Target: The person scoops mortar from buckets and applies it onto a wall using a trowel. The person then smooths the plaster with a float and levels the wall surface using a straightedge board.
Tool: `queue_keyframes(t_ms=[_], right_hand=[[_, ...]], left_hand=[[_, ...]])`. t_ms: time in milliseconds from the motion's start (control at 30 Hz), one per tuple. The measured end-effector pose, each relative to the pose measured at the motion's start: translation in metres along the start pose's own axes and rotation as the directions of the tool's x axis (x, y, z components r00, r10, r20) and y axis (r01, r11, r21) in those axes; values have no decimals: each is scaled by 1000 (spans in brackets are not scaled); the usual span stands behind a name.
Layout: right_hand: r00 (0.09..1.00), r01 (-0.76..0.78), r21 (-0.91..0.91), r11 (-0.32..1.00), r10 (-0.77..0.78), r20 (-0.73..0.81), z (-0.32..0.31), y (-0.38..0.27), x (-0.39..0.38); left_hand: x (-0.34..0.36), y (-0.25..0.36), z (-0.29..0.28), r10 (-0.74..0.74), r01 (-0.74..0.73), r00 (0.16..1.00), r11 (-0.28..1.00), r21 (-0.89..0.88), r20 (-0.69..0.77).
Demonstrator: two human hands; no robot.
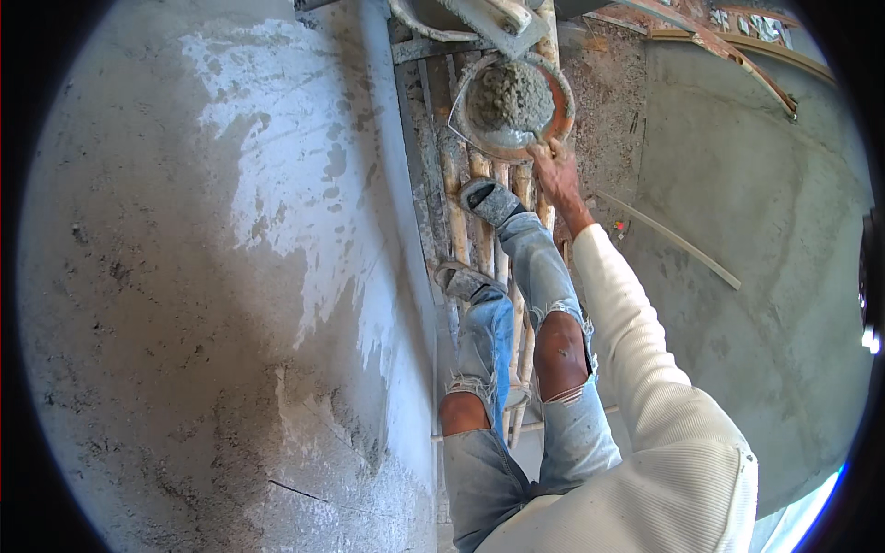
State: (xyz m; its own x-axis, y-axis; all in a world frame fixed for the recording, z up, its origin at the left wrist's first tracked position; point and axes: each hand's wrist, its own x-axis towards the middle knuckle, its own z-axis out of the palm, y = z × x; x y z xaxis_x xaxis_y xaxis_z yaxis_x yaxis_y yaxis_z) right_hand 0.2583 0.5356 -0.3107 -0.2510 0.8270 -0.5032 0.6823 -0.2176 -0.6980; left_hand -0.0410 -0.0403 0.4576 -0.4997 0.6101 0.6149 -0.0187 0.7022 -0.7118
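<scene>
My right hand (556, 173) reaches forward to the near right rim of a round orange bucket (562, 115). Its fingers are closed around what looks like the handle of a trowel (512, 137); the fist hides most of the grip, and the pale blade lies low against the mix. Wet grey mortar (510, 95) is heaped in the bucket, lumpy on top. A thin wire bail (454, 112) hangs at the bucket's left side. My left hand is out of the picture.
I stand on a platform of wooden poles (483, 235) beside a partly plastered wall (304, 184). A second container (433, 20) with a mortar-caked flat piece (505, 29) stands beyond the bucket. Down on the right, a pale strip (687, 247) lies on the grey floor (765, 194).
</scene>
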Motion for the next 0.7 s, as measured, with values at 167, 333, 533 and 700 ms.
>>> queue_keyframes(t_ms=[167,333,533,700], right_hand=[[998,34,-38,999,-31,60,-22,-45,-23],[989,145,73,987,-147,12,-87,-122,-74],[990,140,321,937,-139,-25,-80,-217,-141],[920,-120,681,722,-178,350,-91,-371,-220]], left_hand=[[2,9,3,-72,74,991,997,12,-116],[-1,43,-3,-189,201,946,979,20,-265],[17,51,-38,-268,235,919,961,-144,-288],[32,41,-57,-76,114,933,990,88,-351]])
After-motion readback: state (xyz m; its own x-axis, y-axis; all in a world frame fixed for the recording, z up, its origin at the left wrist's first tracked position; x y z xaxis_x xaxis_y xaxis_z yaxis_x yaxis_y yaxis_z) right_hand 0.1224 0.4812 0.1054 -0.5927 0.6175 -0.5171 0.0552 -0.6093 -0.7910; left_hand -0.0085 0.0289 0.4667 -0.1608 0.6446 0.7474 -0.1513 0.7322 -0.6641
